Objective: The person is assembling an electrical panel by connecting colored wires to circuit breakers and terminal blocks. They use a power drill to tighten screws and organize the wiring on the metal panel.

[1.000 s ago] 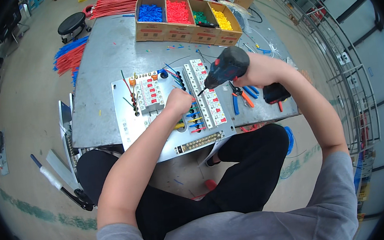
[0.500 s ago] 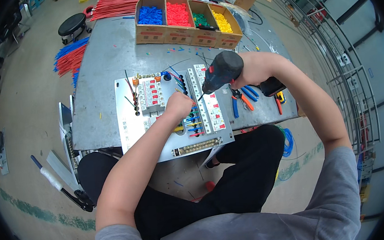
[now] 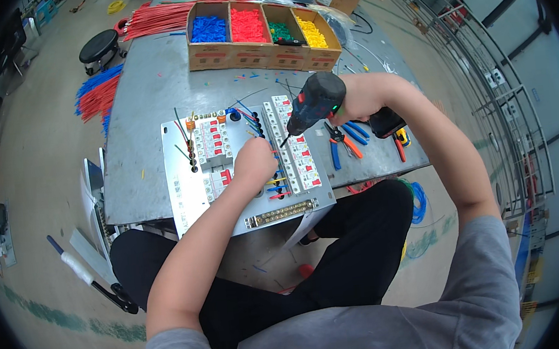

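My right hand (image 3: 358, 98) is wrapped around a black cordless drill driver (image 3: 316, 101), held tilted with its thin bit pointing down at a row of circuit breakers (image 3: 303, 156). The bit's tip is close to the breakers' left edge; whether it touches a screw I cannot tell. My left hand (image 3: 256, 163) is closed just left of that row, beside coloured wires (image 3: 278, 188) coming up through holes. Its fingertips face away, so what they pinch is hidden. Both hands are over a white metal panel (image 3: 184, 189), which also carries smaller breakers (image 3: 213, 140) and a brass terminal bar (image 3: 282, 214).
Pliers with blue and orange handles (image 3: 353, 147) lie right of the panel. Behind it stands a cardboard box (image 3: 262, 56) with blue, red, green and yellow small parts. Red wires (image 3: 159, 20) lie at the back left, a black stool (image 3: 98, 47) beyond the table's left edge.
The whole view has shifted slightly, so the box and panel appear a little lower and to the left. Both hands keep nearly the same place over the panel.
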Tool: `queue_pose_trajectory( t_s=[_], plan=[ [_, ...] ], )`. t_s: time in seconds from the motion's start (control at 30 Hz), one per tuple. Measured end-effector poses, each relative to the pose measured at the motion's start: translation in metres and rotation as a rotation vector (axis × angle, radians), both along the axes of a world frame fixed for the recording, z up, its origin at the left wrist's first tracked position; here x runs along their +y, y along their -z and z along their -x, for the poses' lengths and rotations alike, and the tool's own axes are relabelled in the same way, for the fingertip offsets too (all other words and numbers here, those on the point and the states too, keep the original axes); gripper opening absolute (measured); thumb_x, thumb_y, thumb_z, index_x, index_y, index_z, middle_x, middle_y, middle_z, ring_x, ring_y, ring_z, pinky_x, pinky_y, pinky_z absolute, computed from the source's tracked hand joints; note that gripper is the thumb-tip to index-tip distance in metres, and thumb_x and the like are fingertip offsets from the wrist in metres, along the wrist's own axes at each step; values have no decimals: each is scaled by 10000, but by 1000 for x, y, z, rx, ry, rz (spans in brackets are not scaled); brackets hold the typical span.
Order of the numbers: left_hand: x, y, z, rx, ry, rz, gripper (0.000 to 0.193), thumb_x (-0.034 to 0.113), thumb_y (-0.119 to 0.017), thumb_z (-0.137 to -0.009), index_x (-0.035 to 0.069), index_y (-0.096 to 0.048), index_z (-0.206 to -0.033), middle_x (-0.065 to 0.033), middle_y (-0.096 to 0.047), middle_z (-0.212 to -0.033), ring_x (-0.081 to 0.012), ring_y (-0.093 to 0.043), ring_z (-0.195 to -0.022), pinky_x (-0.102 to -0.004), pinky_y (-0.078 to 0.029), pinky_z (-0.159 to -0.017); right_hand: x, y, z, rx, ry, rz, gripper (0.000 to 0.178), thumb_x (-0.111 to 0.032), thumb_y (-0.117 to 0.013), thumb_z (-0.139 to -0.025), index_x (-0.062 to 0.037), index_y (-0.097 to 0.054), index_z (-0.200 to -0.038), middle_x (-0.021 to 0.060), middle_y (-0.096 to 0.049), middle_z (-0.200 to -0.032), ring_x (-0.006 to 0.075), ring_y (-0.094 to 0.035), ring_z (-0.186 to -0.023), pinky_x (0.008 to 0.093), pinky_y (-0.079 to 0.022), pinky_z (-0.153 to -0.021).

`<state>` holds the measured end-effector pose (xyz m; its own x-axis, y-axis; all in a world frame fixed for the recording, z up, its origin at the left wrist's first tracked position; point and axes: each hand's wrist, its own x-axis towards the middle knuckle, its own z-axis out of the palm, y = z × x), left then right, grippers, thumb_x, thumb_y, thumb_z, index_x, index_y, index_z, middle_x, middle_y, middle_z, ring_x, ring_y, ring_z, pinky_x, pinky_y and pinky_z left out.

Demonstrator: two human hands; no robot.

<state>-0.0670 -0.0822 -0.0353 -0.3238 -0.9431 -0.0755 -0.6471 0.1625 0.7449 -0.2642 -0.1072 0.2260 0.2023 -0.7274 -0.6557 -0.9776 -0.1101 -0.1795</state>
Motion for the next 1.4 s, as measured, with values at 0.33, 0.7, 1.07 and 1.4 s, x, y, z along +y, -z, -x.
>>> queue_pose_trajectory(
  t_s=[0.33, 0.7, 1.07, 1.4],
  plan=[
    [12, -60, -49, -264, 78, 122, 262, 3, -722, -870, -2, -782, -1125, -210, -730, -1210, -406, -733, -1148, -495, -612, -999, 8, 9, 22, -108, 68, 59, 339, -169, -869, -882, -69, -727, -1173, 27, -688, -756, 164, -645, -622, 353, -515, -577],
    [-4, -33, -38, -521, 401, 386, 187, 175, -709, -985, 37, -834, -1003, -142, -781, -949, -354, -730, -951, -493, -542, -951, 29, 23, 40, -63, 125, 223, 283, -203, -897, -801, -58, -834, -1036, 107, -819, -897, 274, -772, -822, 402, -581, -751],
    [-8, -36, -19, -503, 372, 235, 210, 194, -657, -1061, 32, -759, -975, -185, -781, -967, -410, -745, -931, -529, -583, -841, 50, 30, 121, -521, 210, 451, 332, -217, -891, -808, -28, -800, -1065, 119, -809, -899, 268, -756, -836, 393, -584, -814],
    [-11, -26, -11, -348, 181, 11, 181, 101, -654, -1039, -38, -724, -947, -289, -738, -888, -490, -720, -901, -566, -564, -812, 58, 87, 187, -634, 630, 601, 212, -161, -895, -887, -75, -766, -1031, -14, -730, -842, 91, -650, -685, 291, -531, -649]
  ],
)
